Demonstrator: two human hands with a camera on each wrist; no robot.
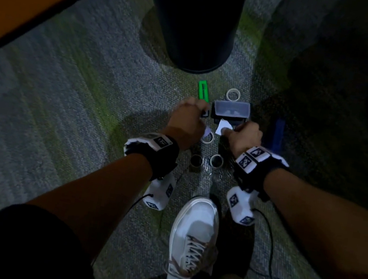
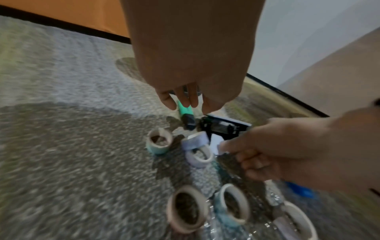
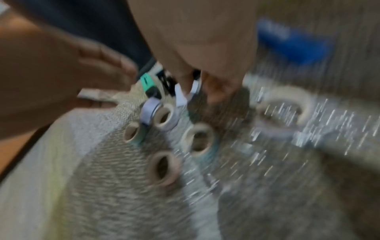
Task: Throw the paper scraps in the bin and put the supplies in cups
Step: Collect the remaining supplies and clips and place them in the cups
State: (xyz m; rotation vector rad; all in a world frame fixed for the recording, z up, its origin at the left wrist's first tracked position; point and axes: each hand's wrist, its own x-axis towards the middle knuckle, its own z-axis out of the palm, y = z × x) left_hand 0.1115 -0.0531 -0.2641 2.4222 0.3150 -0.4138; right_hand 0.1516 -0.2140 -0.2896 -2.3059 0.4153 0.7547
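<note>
My right hand [image 1: 227,130] pinches a white paper scrap [image 1: 222,127] just above the carpet, in front of a clear plastic box [image 1: 231,109]. The right wrist view shows the paper scrap [image 3: 182,95] between thumb and fingers. My left hand [image 2: 185,105] hangs with loose, straight fingers over a green highlighter [image 2: 184,112] and holds nothing. The highlighter [image 1: 203,91] lies below the black bin [image 1: 194,18]. Several tape rolls [image 2: 159,142] lie between and behind the hands. A blue supply [image 1: 277,133] lies to the right of my right hand. No cups are in view.
An orange surface with a dark edge [image 1: 30,1] runs along the left. My white shoe [image 1: 195,235] stands close behind the tape rolls. Crinkled clear plastic wrap [image 1: 207,170] lies among the rolls. Cables [image 1: 273,266] trail from the wrist cameras over the grey-green carpet.
</note>
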